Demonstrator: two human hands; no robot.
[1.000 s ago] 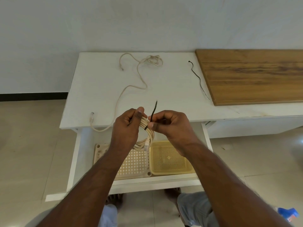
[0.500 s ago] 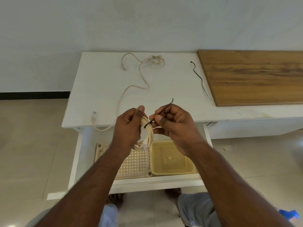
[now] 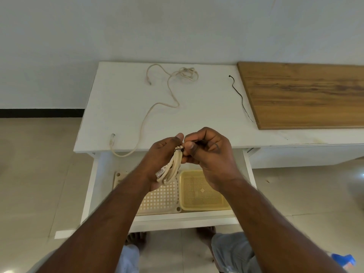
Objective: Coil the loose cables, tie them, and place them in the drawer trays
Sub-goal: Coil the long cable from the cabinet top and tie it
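Observation:
My left hand (image 3: 160,154) grips a coiled cream cable (image 3: 171,168) above the open drawer. A black tie (image 3: 179,149) is wrapped around the coil's top. My right hand (image 3: 208,152) pinches the tie's free end, which runs into its curled fingers. A second cream cable (image 3: 157,104) lies loose across the white table, its tangled part at the back and one plug hanging over the front edge. Another black tie (image 3: 239,96) lies on the table beside the wooden board. In the drawer sit a cream grid tray (image 3: 163,200) and a yellow mesh tray (image 3: 201,194).
A wooden board (image 3: 305,95) covers the right part of the white table (image 3: 118,107). The open drawer's front edge (image 3: 185,219) is just before my knees. A blue object (image 3: 343,260) lies on the tiled floor at the lower right.
The tie's free end stood up from the coil, then bent right. Now my right hand has drawn it into its fingers, and the tie sits tight on the coil.

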